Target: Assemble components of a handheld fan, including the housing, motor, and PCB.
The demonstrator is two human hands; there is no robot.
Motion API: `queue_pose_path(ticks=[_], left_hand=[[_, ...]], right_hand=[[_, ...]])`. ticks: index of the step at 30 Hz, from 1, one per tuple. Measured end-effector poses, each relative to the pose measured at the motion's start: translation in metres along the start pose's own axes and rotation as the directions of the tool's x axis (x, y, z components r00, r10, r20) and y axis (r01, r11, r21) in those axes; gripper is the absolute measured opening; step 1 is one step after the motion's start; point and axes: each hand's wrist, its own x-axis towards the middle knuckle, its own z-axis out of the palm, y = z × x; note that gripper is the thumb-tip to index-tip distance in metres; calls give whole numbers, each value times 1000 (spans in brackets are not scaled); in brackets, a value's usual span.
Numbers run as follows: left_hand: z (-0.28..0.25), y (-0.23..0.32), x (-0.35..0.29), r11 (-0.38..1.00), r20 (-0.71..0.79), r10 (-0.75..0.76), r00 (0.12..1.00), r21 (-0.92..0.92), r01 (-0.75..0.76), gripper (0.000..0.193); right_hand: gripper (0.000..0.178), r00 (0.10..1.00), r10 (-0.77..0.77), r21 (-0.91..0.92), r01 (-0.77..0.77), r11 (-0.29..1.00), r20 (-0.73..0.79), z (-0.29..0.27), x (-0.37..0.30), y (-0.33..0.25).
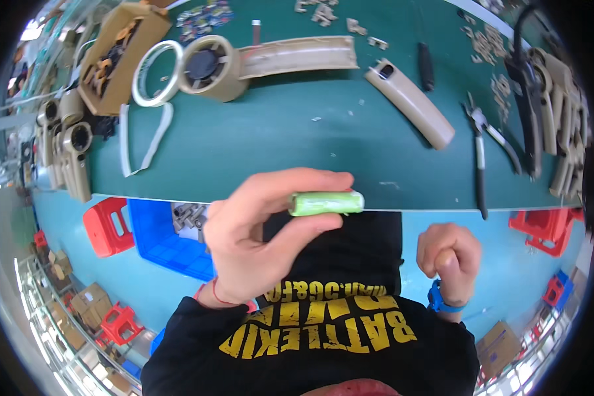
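Note:
Between the thumb and fingertips of my left hand (247,234) is a green cylindrical battery (327,203). It lies sideways just off the near table edge, in front of my black shirt. My right hand (450,254) is curled closed beyond the table's near edge, with its thumb against the fingers; whatever it may hold is hidden. On the table, farther away, lies a beige hollow handle (412,105), its open end pointing away to the left. To its left is a round beige housing (211,69) with a dark fan-like core, joined to a long half shell (303,56).
A white ring (136,82) leans near a cardboard box (155,26) of dark parts. Diagonal pliers (480,148) and a black-handled screwdriver (426,69) lie at right. Beige housings (561,92) are stacked at the right edge. Below the table stand a blue bin (155,231) and red stools (105,228).

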Motion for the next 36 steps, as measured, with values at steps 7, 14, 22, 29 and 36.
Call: queue_pose_path(ticks=[7, 14, 22, 29, 36], left_hand=[[2, 0, -8, 979, -107, -39, 993, -201, 17, 37], [-2, 6, -22, 947, -73, -77, 994, -317, 50, 38], [5, 9, -41, 850, 172, -63, 983, -507, 143, 30], [24, -8, -47, 935, 18, 197, 980, -304, -183, 36], [41, -25, -25, 956, -101, 255, 962, -119, -266, 41]], right_hand=[[40, 935, 183, 445, -31, 895, -303, 3, 1, 20], [22, 982, 118, -583, -184, 792, -150, -22, -32, 13], [56, 995, -24, -266, -3, 964, -98, 20, -27, -10], [31, 962, -216, 470, 271, 840, -168, 74, 23, 27], [40, 966, -187, 378, 242, 894, -176, 65, 34, 35]])
